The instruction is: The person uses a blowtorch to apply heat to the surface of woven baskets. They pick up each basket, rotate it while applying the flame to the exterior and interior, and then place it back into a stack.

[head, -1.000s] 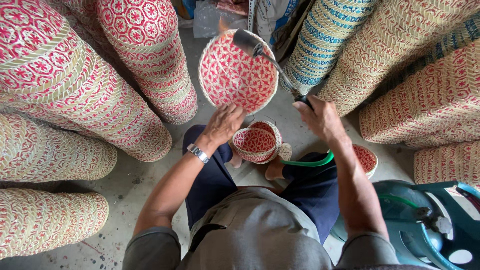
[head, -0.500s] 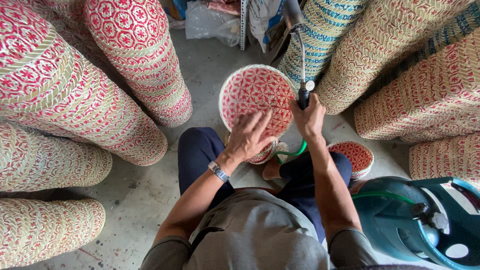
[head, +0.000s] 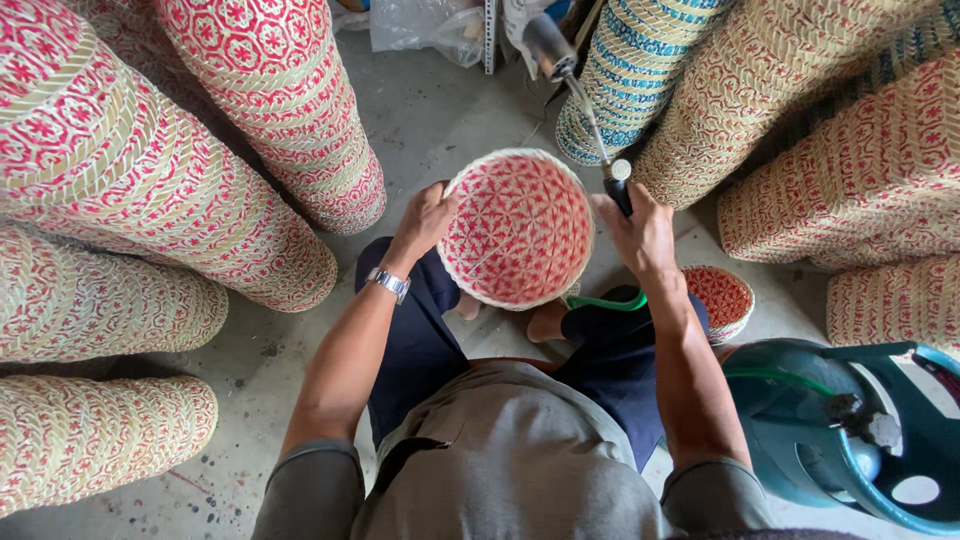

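Note:
My left hand [head: 425, 218] grips the left rim of a round woven basket [head: 516, 228], red and cream, held up over my lap with its inside facing me. My right hand [head: 638, 232] is closed around the black handle of a gas torch [head: 578, 92]. The torch's thin metal tube rises from my fist to a dark nozzle above the basket's upper right rim. A metal watch sits on my left wrist. I am seated on the concrete floor with my legs folded.
Tall stacks of red and cream baskets [head: 150, 180] lie at the left and right [head: 860, 170]. A blue and cream stack [head: 640, 70] stands behind. A teal gas cylinder [head: 850, 430] is at my right. Another small basket [head: 718, 297] lies by my right knee.
The basket has come closer over my lap and turned so its inside faces me. My left hand shifted from its underside to the left rim. The torch swung upright at the right.

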